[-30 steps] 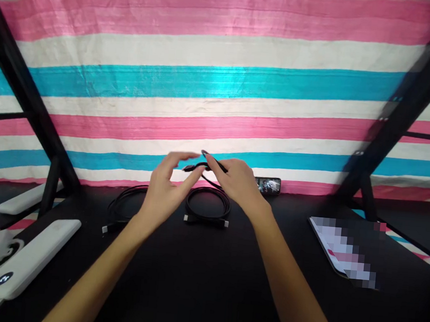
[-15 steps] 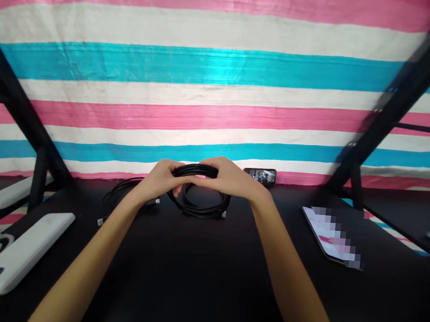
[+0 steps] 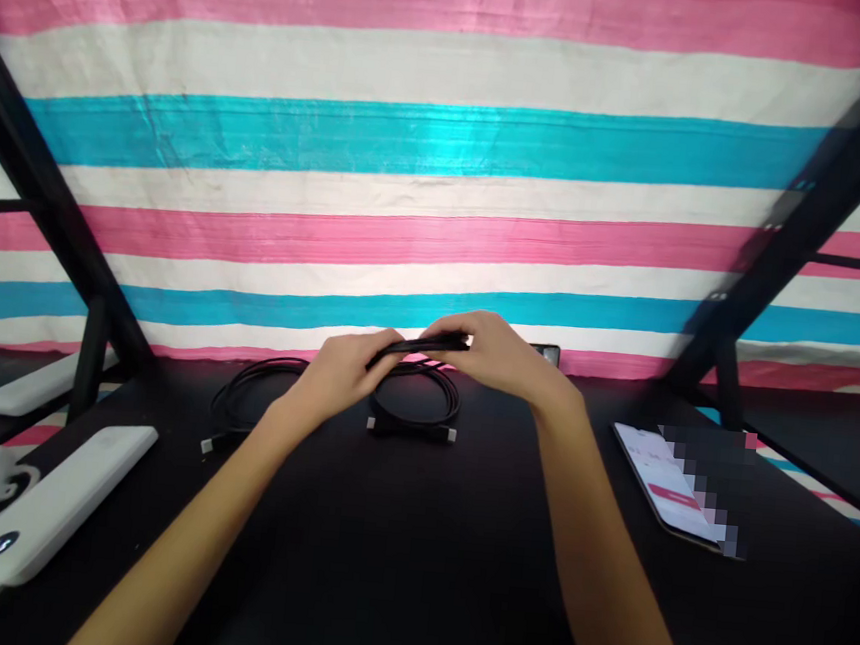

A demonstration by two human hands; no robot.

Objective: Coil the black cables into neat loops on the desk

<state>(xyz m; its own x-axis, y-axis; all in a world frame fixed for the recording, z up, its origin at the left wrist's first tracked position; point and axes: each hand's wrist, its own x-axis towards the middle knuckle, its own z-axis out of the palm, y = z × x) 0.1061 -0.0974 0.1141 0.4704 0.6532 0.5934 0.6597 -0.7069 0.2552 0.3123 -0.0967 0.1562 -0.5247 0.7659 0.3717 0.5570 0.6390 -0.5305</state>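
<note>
My left hand [image 3: 339, 375] and my right hand [image 3: 499, 354] together grip a bundled black cable [image 3: 420, 346], pressed flat into a narrow bunch above the black table [image 3: 394, 560]. Directly beneath it a coiled black cable [image 3: 415, 407] with pale connector ends lies on the table. A second, looser black cable [image 3: 242, 401] lies to the left of my left hand.
A white power bank [image 3: 57, 506] with a lit indicator sits at the front left, another white bar [image 3: 37, 384] behind it. A phone [image 3: 676, 485] lies at the right, a small dark device [image 3: 548, 353] at the striped backdrop. Black frame struts slant at both sides.
One second ago my left hand was open beside the cable end. Since then both hands closed on the bundle and squeezed its loops from a round coil into a flat bunch.
</note>
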